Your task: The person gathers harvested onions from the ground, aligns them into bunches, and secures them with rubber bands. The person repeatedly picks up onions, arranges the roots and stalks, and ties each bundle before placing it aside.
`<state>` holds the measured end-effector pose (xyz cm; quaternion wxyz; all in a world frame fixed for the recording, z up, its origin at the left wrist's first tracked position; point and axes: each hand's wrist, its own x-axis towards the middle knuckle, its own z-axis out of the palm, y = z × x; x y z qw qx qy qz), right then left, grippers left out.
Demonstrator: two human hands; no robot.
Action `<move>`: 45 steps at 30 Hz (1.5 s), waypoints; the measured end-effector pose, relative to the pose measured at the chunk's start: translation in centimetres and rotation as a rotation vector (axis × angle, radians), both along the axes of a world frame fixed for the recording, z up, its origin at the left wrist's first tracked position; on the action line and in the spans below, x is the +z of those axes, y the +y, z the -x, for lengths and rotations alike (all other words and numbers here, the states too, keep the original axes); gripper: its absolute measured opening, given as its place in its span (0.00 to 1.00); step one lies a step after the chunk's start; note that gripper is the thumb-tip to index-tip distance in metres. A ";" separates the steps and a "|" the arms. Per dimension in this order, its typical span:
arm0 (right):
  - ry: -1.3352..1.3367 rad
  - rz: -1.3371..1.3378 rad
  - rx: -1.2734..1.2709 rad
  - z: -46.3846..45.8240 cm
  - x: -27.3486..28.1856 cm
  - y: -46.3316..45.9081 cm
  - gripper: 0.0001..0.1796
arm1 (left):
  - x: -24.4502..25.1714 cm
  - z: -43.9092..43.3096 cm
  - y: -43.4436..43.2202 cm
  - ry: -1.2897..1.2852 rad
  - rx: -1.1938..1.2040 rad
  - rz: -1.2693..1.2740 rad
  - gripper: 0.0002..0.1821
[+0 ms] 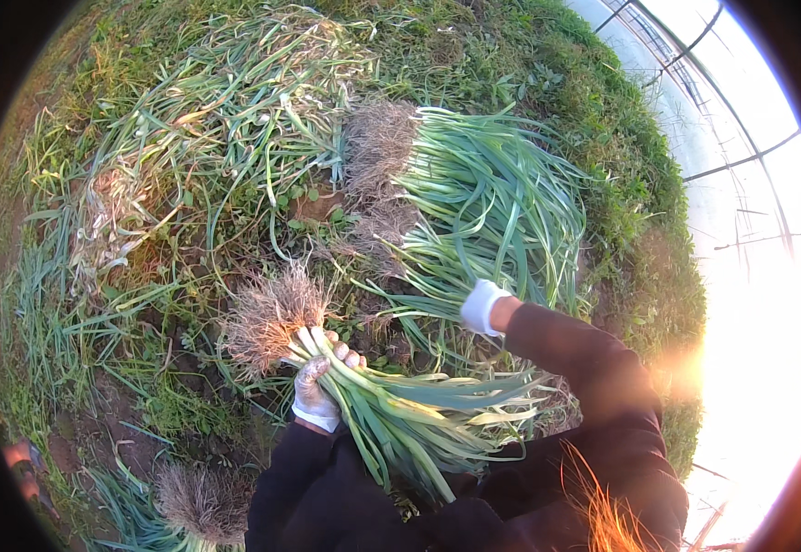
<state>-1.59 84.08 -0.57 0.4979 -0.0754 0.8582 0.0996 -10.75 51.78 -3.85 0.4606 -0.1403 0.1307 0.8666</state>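
Observation:
My left hand (315,395), in a dirty white glove, grips a bunch of leek-like allium plants (400,407) around their pale stems. The dry, tangled roots (272,321) of this bunch point up and left, and its long green leaves spread to the right across my lap. My right hand (481,307), also in a white glove, reaches to the leaves along the near side of a laid-out pile of the same plants (483,186). Its fingers are hidden, so whether they hold anything is unclear. The pile's roots (379,159) all lie on its left side.
Loose, partly yellowed leaves (234,117) are heaped at the upper left. Another rooted bunch (203,500) lies at the lower left. Weeds (621,152) cover the ground up to a translucent plastic greenhouse wall (738,159) with thin ribs on the right, where light glares.

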 end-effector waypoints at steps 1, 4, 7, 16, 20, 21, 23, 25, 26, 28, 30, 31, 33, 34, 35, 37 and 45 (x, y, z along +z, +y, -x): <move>-0.124 -0.070 0.002 -1.7 1.0 2.2 0.13 | 0.1 0.2 0.2 -0.009 0.019 -0.012 0.27; -0.188 -0.210 -0.191 -3.7 3.4 6.0 0.18 | -0.5 0.9 1.3 0.013 -0.006 0.031 0.26; 0.012 0.079 -0.414 -0.1 3.0 6.2 0.17 | -1.5 1.2 2.0 0.006 -0.016 0.094 0.25; 0.970 0.025 -0.688 13.4 -8.5 8.5 0.09 | -2.3 2.8 1.1 0.074 0.003 0.352 0.24; 0.922 0.041 -0.543 12.0 -9.8 8.1 0.10 | -2.5 3.4 0.8 0.060 0.008 0.322 0.24; 0.918 0.119 -0.618 11.7 -9.6 7.7 0.11 | -2.6 3.4 0.9 0.053 0.003 0.283 0.25; 0.923 0.280 -0.755 10.9 -9.0 6.9 0.11 | -2.8 3.4 1.1 0.069 -0.011 0.329 0.25; 0.825 0.372 -0.770 10.4 -8.4 6.1 0.13 | -2.8 3.4 1.3 0.062 -0.028 0.268 0.25; 0.799 0.360 -0.766 10.4 -8.1 5.9 0.13 | -2.8 3.3 1.4 0.052 -0.033 0.275 0.25; 0.758 0.326 -0.766 10.4 -7.7 5.6 0.14 | -2.7 3.2 1.4 0.047 -0.036 0.264 0.25; 0.743 0.270 -0.818 10.7 -7.5 5.7 0.15 | -2.6 3.1 1.2 0.057 -0.027 0.224 0.24; 0.673 0.227 -0.755 11.0 -7.3 5.8 0.15 | -2.5 3.0 1.1 0.048 -0.022 0.247 0.24; 0.593 0.204 -0.720 11.5 -7.0 5.9 0.15 | -2.4 2.9 0.9 0.063 -0.009 0.253 0.25; 0.558 0.192 -0.705 11.6 -6.8 6.0 0.16 | -2.3 2.8 0.8 0.063 -0.008 0.266 0.25; 0.521 0.168 -0.692 11.8 -6.6 6.0 0.16 | -2.2 2.7 0.7 0.089 -0.006 0.289 0.22; 0.478 0.169 -0.713 12.0 -6.3 5.7 0.18 | -2.2 2.5 0.7 0.087 0.005 0.277 0.23; 0.746 0.454 -1.000 10.3 -5.9 3.9 0.20 | -1.9 1.9 0.3 0.057 0.003 0.214 0.25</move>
